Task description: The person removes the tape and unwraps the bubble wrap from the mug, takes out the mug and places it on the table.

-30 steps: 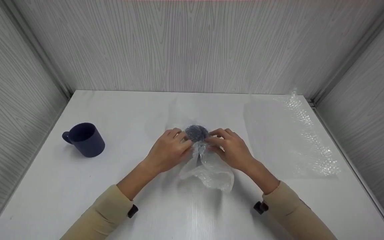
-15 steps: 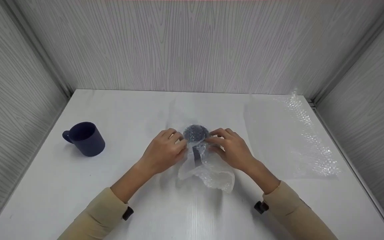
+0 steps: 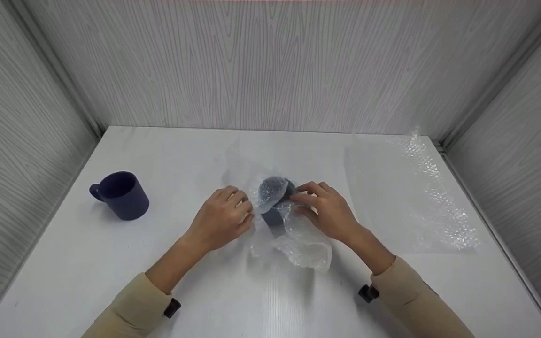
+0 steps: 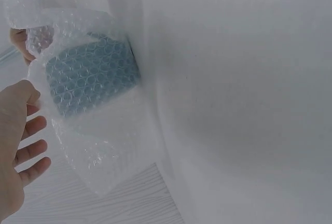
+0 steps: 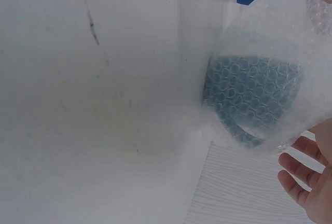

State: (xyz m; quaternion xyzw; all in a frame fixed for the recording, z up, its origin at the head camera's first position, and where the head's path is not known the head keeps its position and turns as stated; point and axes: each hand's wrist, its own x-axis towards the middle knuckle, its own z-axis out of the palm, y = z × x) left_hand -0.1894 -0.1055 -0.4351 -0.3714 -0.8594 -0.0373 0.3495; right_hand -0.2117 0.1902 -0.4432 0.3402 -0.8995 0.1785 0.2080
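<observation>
A blue mug (image 3: 271, 190) stands near the middle of the table inside a sheet of bubble wrap (image 3: 301, 251), whose ends fan out toward the person. Through the wrap, the right wrist view shows the mug's handle (image 5: 241, 133). At the left edge of the wrap, my left hand (image 3: 221, 217) pinches the film between thumb and forefinger; its other fingers (image 4: 35, 151) are spread apart. My right hand (image 3: 325, 209) holds the wrap beside the mug's rim on the right. The film partly covers the mug's mouth.
A second dark blue mug (image 3: 127, 197), unwrapped, stands upright on the left of the white table (image 3: 181, 155), its handle pointing left. Another bubble wrap sheet (image 3: 388, 202) lies flat on the right. Wood-grain panels (image 3: 270, 65) enclose the back and sides.
My left hand has moved left, drawing its side of the wrap away from the mug and widening the gap at the front. The right hand has stayed almost still.
</observation>
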